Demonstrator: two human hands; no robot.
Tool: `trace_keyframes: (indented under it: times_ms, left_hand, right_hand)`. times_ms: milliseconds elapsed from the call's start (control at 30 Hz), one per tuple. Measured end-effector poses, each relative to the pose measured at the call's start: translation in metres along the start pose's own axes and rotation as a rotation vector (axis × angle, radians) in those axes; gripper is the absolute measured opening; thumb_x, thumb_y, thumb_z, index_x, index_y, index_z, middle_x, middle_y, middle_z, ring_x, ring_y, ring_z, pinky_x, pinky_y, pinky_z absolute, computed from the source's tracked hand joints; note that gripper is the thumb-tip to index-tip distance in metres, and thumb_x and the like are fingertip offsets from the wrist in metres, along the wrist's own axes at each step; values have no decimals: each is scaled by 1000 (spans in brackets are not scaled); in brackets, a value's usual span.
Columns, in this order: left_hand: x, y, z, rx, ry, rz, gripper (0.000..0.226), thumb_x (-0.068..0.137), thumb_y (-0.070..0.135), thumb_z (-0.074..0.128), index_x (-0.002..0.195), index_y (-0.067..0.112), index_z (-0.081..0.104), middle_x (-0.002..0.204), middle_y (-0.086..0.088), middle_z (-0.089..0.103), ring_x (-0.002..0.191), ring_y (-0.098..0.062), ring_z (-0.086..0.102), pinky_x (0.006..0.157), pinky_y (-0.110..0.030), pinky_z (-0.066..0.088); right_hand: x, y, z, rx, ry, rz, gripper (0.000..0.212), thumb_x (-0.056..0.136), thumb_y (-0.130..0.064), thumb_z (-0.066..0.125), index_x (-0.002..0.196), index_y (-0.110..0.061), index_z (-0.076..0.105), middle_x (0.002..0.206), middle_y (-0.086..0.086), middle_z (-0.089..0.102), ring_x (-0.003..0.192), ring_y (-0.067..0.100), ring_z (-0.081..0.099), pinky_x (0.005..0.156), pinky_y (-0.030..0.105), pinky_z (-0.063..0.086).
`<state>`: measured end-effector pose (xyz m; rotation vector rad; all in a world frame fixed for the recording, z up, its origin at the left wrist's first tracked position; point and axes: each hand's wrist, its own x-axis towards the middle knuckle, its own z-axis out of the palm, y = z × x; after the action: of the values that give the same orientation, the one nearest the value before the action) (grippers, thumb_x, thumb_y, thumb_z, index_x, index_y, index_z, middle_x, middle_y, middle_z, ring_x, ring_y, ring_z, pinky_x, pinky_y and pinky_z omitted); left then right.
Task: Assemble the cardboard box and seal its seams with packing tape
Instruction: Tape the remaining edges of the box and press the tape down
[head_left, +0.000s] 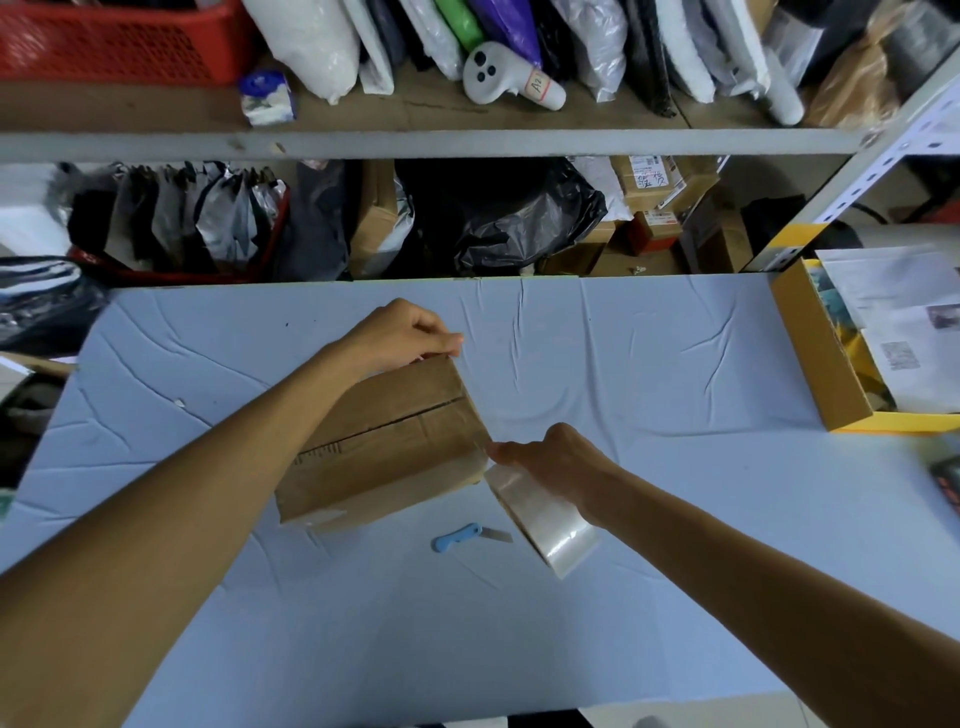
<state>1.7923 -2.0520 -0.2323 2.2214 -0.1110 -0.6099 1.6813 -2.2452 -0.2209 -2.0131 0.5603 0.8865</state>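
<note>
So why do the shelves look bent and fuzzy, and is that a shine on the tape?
Head view: the wide-angle lens bows the grey shelf edge and splays both forearms; the shelf's bags and red basket look soft, slightly blurred; the light is even, with faint shadows on the blue table cover; a pale glare streak sits on the clear tape roll under the right hand.

Blue knife (457, 538) on cloth (649, 364) – open yellow box (821, 358) w/ papers right; shelf (415, 140) behind.
</note>
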Motion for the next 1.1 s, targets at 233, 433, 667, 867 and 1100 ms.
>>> trace_keyframes:
  times_ms: [233,433,667,867,1100]
  left_hand:
    - [-6,3,8,106,47,101,22,77,46,73,81,24,73,89,7,70,82,-4,61,72,-23,45]
    - [-11,10,4,164,-30,152,18,71,36,81,79,22,74,84,9,71,79,-6,64,73,-25,51]
    - [-3,9,9,159,-27,73,14,72,34,80,73,23,72,87,3,71,87,-12,64,81,-32,50]
    - [0,15,9,216,-47,45,12,74,31,79,68,25,70,84,7,71,87,-10,62,78,-31,49]
    - [-1,21,11,136,7,-83,23,70,16,79,90,26,73,85,-4,71,85,-18,66,82,-36,54]
  right_hand:
    - [1,-1,-1,-9,0,-5,46,80,-48,69,89,-8,50,66,0,38,57,13,37,50,24,28]
    - [1,-2,-1,-5,-5,-3,47,81,-47,68,96,-6,52,68,1,41,58,13,40,50,23,29]
    - [4,-1,-1,-28,4,-14,47,81,-50,67,93,-8,48,70,0,40,58,12,38,49,23,27]
    - [10,8,7,-34,35,-41,44,84,-53,61,82,-12,46,73,1,44,62,14,43,54,25,33]
    - [12,13,13,-3,10,-16,54,85,-54,59,108,-6,54,99,9,58,81,23,54,66,31,39]
